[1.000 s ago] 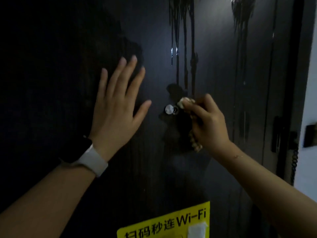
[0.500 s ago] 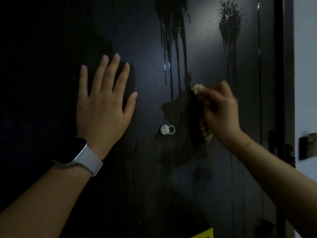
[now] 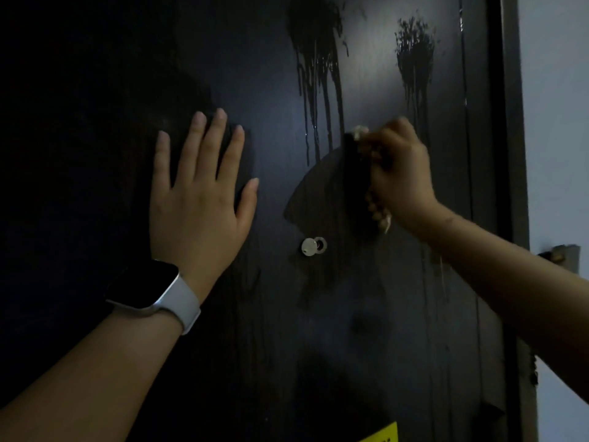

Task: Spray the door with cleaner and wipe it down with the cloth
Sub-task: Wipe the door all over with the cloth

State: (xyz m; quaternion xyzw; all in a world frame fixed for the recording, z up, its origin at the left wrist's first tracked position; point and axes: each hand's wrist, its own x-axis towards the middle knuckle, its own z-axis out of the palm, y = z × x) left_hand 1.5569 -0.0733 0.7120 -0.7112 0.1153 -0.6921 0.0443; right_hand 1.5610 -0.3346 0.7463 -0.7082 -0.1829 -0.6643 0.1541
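A: Fingers (image 3: 220, 145) of the left hand (image 3: 197, 199) lie straight and spread, palm flat against the dark door (image 3: 95, 154), holding nothing. A pale-banded watch (image 3: 149, 290) sits on that wrist.

B: And moving rightward?

A: A small round peephole (image 3: 314, 246) at the door's middle. Above it, two patches of sprayed cleaner (image 3: 315, 49), both running down in streaks. Just below the left patch, the right hand (image 3: 398, 177) is clenched around a bunched pale cloth (image 3: 361, 134), pressing it to the wet panel.

B: What might go wrong from here?

A: My reading: the drips are running faster than the wiping, so cleaner could reach the peephole or the yellow sticker (image 3: 381, 433) at the bottom edge and soak in. The cloth is wadded small, showing little surface; it may smear rather than lift.

B: The count?

A: Two hands, one cloth, two spray patches, one peephole, one watch, one sticker. No spray bottle appears in view.
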